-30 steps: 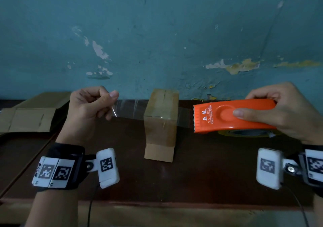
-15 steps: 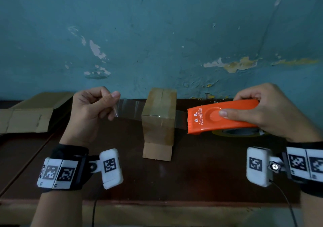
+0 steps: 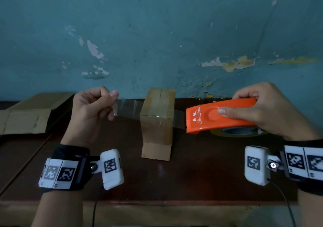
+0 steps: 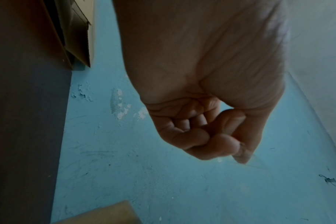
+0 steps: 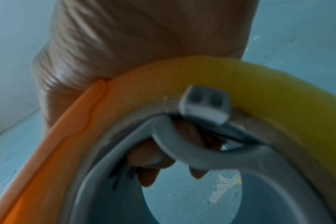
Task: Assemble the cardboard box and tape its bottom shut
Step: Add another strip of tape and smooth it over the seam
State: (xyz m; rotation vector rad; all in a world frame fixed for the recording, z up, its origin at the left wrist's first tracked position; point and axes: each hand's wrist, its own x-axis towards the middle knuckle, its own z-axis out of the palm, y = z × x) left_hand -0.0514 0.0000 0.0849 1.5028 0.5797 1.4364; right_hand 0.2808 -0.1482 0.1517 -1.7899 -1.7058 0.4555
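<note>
A small cardboard box (image 3: 158, 120) stands upright mid-table in the head view, its flaps meeting along a seam on top. A clear strip of tape (image 3: 127, 109) stretches across the box near its top front edge. My left hand (image 3: 90, 111) pinches the strip's free end, left of the box; in the left wrist view the left hand (image 4: 217, 133) is curled tight. My right hand (image 3: 269, 111) grips the orange tape dispenser (image 3: 220, 116) right of the box, toothed edge facing it. The dispenser's yellow roll (image 5: 230, 78) fills the right wrist view.
Flattened cardboard pieces (image 3: 26, 118) lie at the table's back left. The dark wooden table (image 3: 192, 178) meets a blue peeling wall (image 3: 157, 43) just behind the box. The table's front edge (image 3: 166, 203) runs near my wrists.
My right hand has carried the dispenser leftward, closer to the box, shortening the stretch of tape on that side. The left hand and the box stay roughly where they were.
</note>
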